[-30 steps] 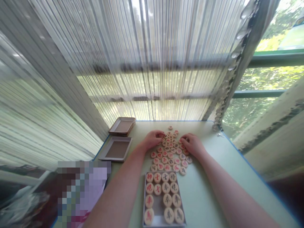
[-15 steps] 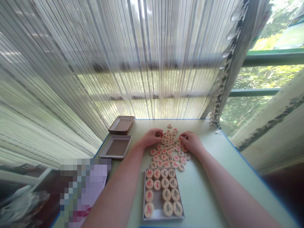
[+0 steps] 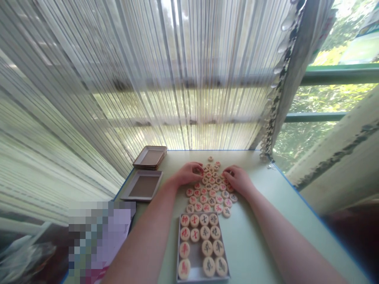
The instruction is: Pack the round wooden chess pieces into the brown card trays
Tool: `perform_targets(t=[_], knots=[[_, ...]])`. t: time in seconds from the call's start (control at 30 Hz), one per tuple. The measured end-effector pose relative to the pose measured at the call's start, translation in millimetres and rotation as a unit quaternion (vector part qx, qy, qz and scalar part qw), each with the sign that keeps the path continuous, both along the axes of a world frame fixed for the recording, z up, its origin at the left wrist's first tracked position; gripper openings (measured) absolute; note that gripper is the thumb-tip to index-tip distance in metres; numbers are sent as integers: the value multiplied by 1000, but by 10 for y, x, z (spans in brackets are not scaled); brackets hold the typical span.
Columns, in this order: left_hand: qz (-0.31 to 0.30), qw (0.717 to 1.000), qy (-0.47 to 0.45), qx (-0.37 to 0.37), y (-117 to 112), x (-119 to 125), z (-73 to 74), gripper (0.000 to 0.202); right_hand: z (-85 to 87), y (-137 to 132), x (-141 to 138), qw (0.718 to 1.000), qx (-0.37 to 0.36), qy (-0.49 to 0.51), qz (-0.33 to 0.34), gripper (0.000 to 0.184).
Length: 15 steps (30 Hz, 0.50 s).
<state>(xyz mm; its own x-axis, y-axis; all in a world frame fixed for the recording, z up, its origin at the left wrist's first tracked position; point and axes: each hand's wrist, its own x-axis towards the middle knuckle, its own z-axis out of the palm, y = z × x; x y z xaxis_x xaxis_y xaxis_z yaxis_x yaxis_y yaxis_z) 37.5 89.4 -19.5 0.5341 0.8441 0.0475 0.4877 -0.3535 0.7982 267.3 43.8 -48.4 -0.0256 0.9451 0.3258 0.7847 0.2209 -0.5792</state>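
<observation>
Several round wooden chess pieces [image 3: 211,193] with red and black characters lie loose in a cluster on the pale green table [image 3: 260,236]. My left hand [image 3: 188,173] rests at the cluster's left edge, fingers curled onto the pieces. At the right edge my right hand [image 3: 238,178] does the same. Both hands touch the pieces at the far end of the cluster; whether either pinches one is hidden. In front of the cluster, a flat white box [image 3: 196,260] holds several larger pieces laid in rows.
Two empty brown trays, one far [image 3: 149,156] and one nearer [image 3: 143,187], stand at the table's left edge. A striped sheer curtain [image 3: 177,79] hangs behind the table, a window with green trees to the right. A blurred-out patch covers something at lower left.
The hands have stayed at the two sides of the loose pieces, with only slight finger movement. The view has shifted a little.
</observation>
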Motion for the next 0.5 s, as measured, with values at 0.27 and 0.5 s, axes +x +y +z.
perform_targets(t=[0.27,0.5], knots=[[36,999,-30,-23,14,39,-46,26,14,-9,-9,1000,-4,1,-2,22],[115,988,68,77,91,191,-142,25,8,8,-31,1000,-8,-7,1,24]])
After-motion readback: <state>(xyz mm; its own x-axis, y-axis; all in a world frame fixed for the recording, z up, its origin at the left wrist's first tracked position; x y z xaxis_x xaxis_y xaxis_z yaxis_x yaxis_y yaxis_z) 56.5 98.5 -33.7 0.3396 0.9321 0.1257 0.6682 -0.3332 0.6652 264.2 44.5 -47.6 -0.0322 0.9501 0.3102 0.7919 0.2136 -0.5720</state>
